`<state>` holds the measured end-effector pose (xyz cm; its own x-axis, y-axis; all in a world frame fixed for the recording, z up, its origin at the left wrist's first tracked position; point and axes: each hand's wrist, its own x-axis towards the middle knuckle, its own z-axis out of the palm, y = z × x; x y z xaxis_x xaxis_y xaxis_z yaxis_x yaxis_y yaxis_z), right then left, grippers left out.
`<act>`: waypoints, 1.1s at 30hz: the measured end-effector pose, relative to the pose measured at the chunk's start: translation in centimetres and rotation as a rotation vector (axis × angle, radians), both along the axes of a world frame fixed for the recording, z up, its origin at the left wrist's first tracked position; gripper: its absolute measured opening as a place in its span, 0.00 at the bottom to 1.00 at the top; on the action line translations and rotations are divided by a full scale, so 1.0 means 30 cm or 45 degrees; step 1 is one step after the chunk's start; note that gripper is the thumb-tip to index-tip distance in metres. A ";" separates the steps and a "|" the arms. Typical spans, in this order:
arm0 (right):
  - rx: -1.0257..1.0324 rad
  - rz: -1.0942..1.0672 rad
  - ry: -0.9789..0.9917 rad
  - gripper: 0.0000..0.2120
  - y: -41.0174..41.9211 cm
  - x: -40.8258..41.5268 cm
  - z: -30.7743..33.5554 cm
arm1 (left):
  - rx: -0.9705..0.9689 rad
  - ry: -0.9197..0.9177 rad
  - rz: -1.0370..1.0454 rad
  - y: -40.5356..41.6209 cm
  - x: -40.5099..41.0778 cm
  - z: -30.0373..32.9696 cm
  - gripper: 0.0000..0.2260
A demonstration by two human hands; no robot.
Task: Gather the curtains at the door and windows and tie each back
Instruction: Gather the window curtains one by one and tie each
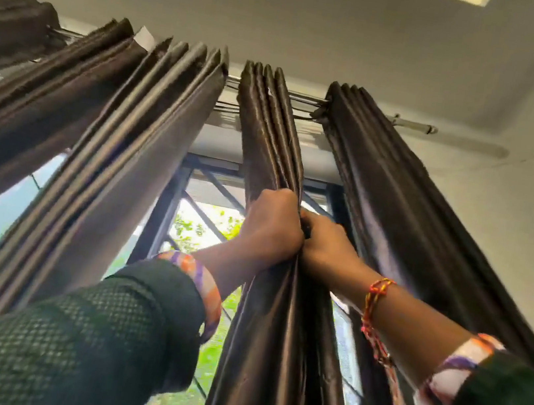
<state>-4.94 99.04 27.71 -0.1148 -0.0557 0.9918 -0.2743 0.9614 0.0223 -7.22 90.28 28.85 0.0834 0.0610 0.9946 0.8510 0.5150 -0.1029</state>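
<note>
View looks steeply upward at a window (207, 224) with dark metal grille bars; green foliage shows through the glass. A curtain rod (409, 123) runs across the top under the ceiling (288, 4), its right end projecting past the last panel.

Dark brown satin curtains hang from the rod, long axis vertical, pleats running top to bottom. Count: four bunched groups visible — far-left curtain (4, 24), wide left curtain (123, 132), narrow middle curtain (270, 126), right curtain (398, 194). Gaps between groups expose the window frame.

Left hand (272, 224) is clenched around the middle curtain's gathered pleats, partway down from the rod. Right hand (325, 245) grasps the same bundle just beside it; the knuckles of both hands touch. Fabric below the grip falls straight between the forearms.

Dark green sleeves; one patterned bangle on each wrist; red-yellow thread bracelet (379, 288) on the right wrist.
</note>
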 end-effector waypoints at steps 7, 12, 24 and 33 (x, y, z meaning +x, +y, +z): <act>-0.021 -0.107 -0.011 0.20 0.234 0.233 0.048 | 0.053 0.059 -0.184 0.224 0.187 0.057 0.10; -0.040 -0.108 -0.015 0.21 0.323 0.303 0.067 | 0.081 0.032 -0.229 0.320 0.257 0.078 0.11; 0.070 0.044 -0.005 0.30 0.154 0.042 -0.088 | 0.097 -0.168 -0.083 0.171 0.037 -0.055 0.10; -0.076 0.178 -0.060 0.16 -0.025 -0.127 -0.316 | 0.162 -0.408 -0.082 -0.030 -0.139 -0.279 0.08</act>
<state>-8.74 98.30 18.24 -0.1569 -0.0154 0.9875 -0.4047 0.9131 -0.0500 -11.38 89.38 20.49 -0.2350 -0.0601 0.9701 0.8607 0.4509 0.2365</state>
